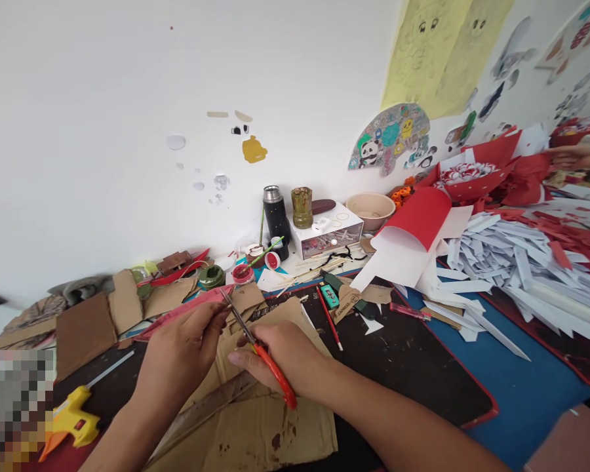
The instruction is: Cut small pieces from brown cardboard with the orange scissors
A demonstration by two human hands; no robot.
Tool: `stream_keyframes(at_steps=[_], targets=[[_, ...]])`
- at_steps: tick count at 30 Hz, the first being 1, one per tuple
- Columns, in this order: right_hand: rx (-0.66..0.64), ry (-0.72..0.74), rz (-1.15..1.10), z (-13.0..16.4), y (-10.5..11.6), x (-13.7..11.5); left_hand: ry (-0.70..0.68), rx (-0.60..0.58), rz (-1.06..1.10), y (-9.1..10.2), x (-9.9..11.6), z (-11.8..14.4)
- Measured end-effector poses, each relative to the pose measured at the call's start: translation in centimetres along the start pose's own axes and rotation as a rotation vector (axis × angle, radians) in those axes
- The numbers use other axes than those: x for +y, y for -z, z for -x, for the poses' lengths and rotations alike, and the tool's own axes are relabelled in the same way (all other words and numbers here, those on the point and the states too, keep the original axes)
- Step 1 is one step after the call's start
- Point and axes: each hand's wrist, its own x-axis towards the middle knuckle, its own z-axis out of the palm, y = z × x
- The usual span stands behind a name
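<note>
My right hand [288, 351] is closed on a pair of scissors [274, 377] with orange-red handles, its metal blades pointing up and to the left. The blade tips reach the fingertips of my left hand [184, 344], which are pinched together. Whatever those fingers hold is small, dark and mostly hidden, so I cannot name it. Under both hands lies a stained cardboard sheet [255, 432], with a long strip across it. Just beyond the blades is a torn cardboard piece [247, 298].
A yellow glue gun [76, 419] lies at the left. Open paint jars [211, 276], a black flask [274, 213] and a white box [327, 229] line the wall. A red pencil [330, 319] is right of the cardboard. Paper strips [496, 252] pile up near another person's hand [577, 157].
</note>
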Motion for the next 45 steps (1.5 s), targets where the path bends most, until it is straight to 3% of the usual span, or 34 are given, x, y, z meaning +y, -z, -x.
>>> stream_keyframes(at_steps=[3,8,20,37,45], targets=[[0.007,-0.024,0.008,0.0,-0.1,0.1,-0.036,0.035,-0.053,-0.1,0.1,0.0],[0.029,0.01,0.042,0.0,-0.1,0.2,0.031,0.025,-0.102,0.0,0.2,0.2],[0.058,0.018,0.116,-0.3,-0.2,0.4,0.08,-0.004,0.079,1.4,0.1,-0.5],[-0.048,0.02,-0.057,-0.2,0.5,0.0,0.048,-0.003,0.039,1.6,0.3,-0.4],[-0.08,0.01,-0.044,-0.2,0.6,0.0,0.135,-0.06,0.137,1.5,-0.1,-0.2]])
